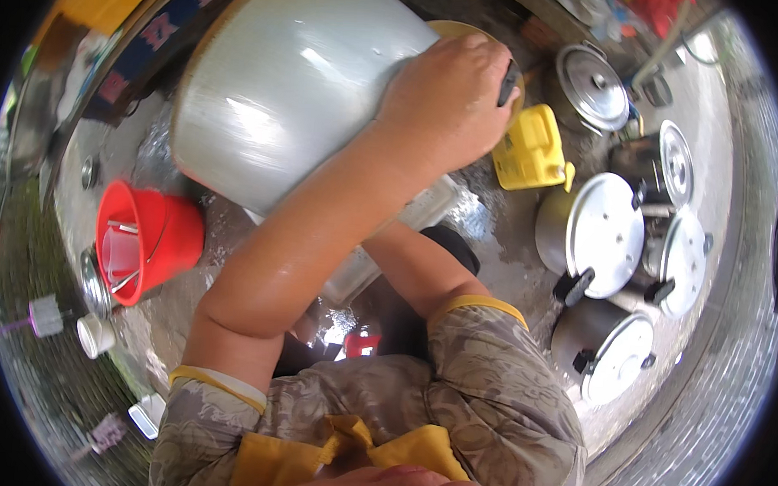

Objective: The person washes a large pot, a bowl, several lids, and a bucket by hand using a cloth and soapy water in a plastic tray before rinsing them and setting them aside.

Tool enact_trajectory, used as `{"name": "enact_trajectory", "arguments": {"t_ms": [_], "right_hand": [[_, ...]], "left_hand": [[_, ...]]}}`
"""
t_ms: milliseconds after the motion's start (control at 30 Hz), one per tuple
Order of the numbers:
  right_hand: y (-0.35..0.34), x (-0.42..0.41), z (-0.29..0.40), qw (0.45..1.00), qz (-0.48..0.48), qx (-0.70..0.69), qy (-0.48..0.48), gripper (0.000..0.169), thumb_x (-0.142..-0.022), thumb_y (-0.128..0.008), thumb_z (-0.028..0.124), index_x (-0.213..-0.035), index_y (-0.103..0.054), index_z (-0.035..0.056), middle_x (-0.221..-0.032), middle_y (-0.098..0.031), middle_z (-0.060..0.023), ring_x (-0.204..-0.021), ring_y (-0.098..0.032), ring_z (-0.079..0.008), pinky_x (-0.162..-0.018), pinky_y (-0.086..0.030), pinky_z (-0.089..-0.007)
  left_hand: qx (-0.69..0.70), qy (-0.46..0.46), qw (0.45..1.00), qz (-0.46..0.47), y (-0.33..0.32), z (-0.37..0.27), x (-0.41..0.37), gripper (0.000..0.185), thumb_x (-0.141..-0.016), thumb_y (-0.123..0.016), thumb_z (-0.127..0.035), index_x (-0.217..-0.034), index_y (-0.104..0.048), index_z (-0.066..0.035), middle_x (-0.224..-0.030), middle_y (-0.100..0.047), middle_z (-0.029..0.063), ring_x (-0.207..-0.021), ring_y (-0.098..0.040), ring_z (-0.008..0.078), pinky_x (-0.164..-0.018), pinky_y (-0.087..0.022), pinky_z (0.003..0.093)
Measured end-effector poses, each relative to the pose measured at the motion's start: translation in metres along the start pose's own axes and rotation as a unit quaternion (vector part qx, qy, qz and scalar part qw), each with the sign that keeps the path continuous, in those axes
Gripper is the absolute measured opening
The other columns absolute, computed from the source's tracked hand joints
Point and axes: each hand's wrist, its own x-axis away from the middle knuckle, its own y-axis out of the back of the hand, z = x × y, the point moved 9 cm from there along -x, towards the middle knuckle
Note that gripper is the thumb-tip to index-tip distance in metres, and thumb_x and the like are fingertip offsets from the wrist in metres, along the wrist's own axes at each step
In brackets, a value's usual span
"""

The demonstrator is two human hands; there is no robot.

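A large silver metal pot (285, 95) lies tilted before me. My left hand (457, 99) is at its right side, fingers curled around a small black object (509, 83); I cannot tell whether that is a pot handle. My left forearm crosses over the right one. My right hand is out of view, behind the left forearm and the pot. Under the crossed arms sits a clear, shallow plastic tray or box (355, 274). A round tan-yellow thing (452, 29), perhaps a basin, shows partly behind my left hand.
A red bucket (181, 224) holding plastic items stands left on wet ground. Right of my left hand is a yellow plastic jerrycan (526, 148). Several lidded pots, including a large one (604, 236), stand at the right. A small white tub (95, 336) is lower left.
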Motion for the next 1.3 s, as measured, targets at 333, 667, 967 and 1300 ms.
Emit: {"name": "enact_trajectory", "arguments": {"t_ms": [333, 667, 967, 1300], "right_hand": [[0.034, 0.032, 0.070, 0.992, -0.074, 0.035, 0.097, 0.049, -0.078, -0.055, 0.006, -0.123, -0.036, -0.0006, -0.111, -0.053, -0.0281, -0.101, -0.055, -0.0405, -0.090, -0.044, -0.0436], [0.128, 0.094, 0.179, 0.919, -0.288, 0.045, 0.264, 0.048, -0.078, -0.055, 0.004, -0.122, -0.036, -0.0011, -0.109, -0.054, -0.0280, -0.099, -0.056, -0.0404, -0.089, -0.044, -0.0434], [0.359, 0.407, 0.303, 0.698, -0.588, 0.123, 0.390, 0.038, -0.079, -0.065, 0.013, -0.113, -0.054, -0.0012, -0.082, -0.056, -0.0047, -0.072, -0.053, -0.0123, -0.065, -0.046, -0.0270], [0.383, 0.860, 0.202, 0.502, -0.760, 0.397, 0.113, 0.028, -0.079, -0.062, 0.012, -0.104, -0.064, 0.0000, -0.079, -0.062, -0.0080, -0.070, -0.056, -0.0168, -0.070, -0.047, -0.0300]], "left_hand": [[0.053, -0.131, 0.989, 0.045, -0.020, -0.124, 0.012, 0.022, -0.082, -0.065, -0.018, -0.093, -0.058, -0.001, -0.094, -0.061, 0.0146, -0.086, -0.058, 0.0353, -0.075, -0.047, 0.0401], [0.149, -0.310, 0.938, 0.044, 0.038, -0.273, 0.070, 0.018, -0.076, -0.069, -0.011, -0.090, -0.059, -0.003, -0.088, -0.060, 0.0118, -0.082, -0.059, 0.0301, -0.074, -0.048, 0.0364], [0.646, -0.150, 0.741, -0.111, 0.079, -0.248, 0.065, 0.021, -0.097, -0.045, -0.016, -0.096, -0.054, 0.003, -0.097, -0.063, 0.0195, -0.093, -0.062, 0.0289, -0.090, -0.048, 0.0421], [0.747, 0.152, 0.591, 0.263, -0.129, -0.353, 0.236, 0.024, -0.096, -0.054, -0.023, -0.112, -0.057, -0.006, -0.110, -0.059, 0.0047, -0.103, -0.054, 0.0153, -0.093, -0.040, 0.0286]]}}
